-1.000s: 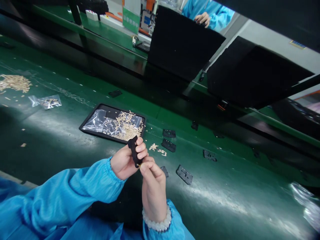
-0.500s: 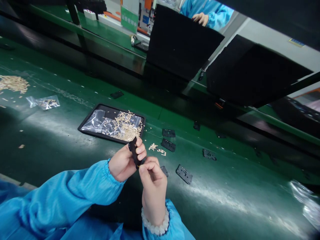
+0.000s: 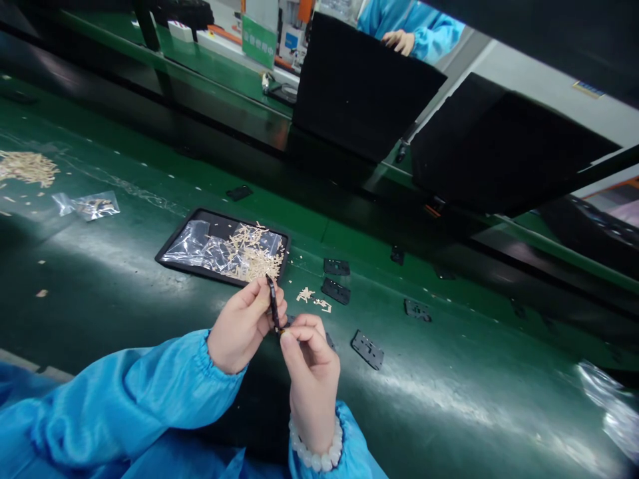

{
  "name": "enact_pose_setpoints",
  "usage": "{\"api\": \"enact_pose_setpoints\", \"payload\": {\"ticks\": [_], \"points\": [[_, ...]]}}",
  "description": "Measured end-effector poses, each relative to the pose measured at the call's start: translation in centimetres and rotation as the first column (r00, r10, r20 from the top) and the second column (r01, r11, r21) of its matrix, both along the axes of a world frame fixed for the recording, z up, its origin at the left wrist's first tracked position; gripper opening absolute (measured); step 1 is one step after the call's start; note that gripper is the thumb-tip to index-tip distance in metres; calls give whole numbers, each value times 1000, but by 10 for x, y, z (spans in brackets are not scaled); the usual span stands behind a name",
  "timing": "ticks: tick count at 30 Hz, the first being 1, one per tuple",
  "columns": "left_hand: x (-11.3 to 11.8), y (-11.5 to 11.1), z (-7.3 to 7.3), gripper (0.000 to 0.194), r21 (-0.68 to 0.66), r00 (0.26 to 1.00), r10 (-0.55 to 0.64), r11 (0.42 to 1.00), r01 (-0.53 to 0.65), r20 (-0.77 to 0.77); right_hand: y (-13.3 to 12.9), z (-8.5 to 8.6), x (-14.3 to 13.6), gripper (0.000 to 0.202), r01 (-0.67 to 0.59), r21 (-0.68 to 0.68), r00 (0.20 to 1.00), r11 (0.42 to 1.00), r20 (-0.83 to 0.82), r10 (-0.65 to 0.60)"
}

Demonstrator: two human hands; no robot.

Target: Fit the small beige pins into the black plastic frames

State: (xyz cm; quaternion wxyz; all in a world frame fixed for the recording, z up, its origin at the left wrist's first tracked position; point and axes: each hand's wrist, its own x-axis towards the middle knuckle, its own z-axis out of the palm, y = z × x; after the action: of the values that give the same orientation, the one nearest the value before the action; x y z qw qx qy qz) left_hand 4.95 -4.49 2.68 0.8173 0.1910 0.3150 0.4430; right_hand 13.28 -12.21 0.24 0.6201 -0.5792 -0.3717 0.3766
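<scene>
Nearest are a person's two bare hands in blue sleeves point(image 3: 130, 382). The right hand point(image 3: 312, 362), wearing a pale beaded bracelet point(image 3: 319, 459), has its grip pinched on a tiny yellowish bit point(image 3: 283, 331) at the lower end of a thin black part point(image 3: 273, 303). The left hand point(image 3: 239, 326) has its grip clamped around that part, held edge-on above a green table point(image 3: 449, 372). Beyond, to the right, lie flat black plates point(image 3: 368, 350), with tan scraps point(image 3: 305, 294) beside two of them. Just past the left hand, a black tray point(image 3: 217, 220) holds clear plastic point(image 3: 192, 241) and tan strips point(image 3: 254, 256). Farthest, above a black panel point(image 3: 364, 86), shows a co-worker's hand point(image 3: 401, 42).
</scene>
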Motion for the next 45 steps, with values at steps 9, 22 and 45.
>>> {"api": "enact_pose_setpoints", "payload": {"ticks": [9, 22, 45], "points": [[-2, -3, -2, 34, 113, 984, 92, 991, -76, -151, -3, 7, 5, 11, 33, 141, 939, 989, 334, -79], [-14, -15, -22, 16, 508, 904, 282, 857, -86, -322, -9, 8, 3, 21, 37, 353, 542, 935, 779, -315], [-10, 8, -28, 38, 319, 849, -135, 887, 333, -512, 16, 6, 43, 4, -51, 95, 943, 994, 332, 17]]}}
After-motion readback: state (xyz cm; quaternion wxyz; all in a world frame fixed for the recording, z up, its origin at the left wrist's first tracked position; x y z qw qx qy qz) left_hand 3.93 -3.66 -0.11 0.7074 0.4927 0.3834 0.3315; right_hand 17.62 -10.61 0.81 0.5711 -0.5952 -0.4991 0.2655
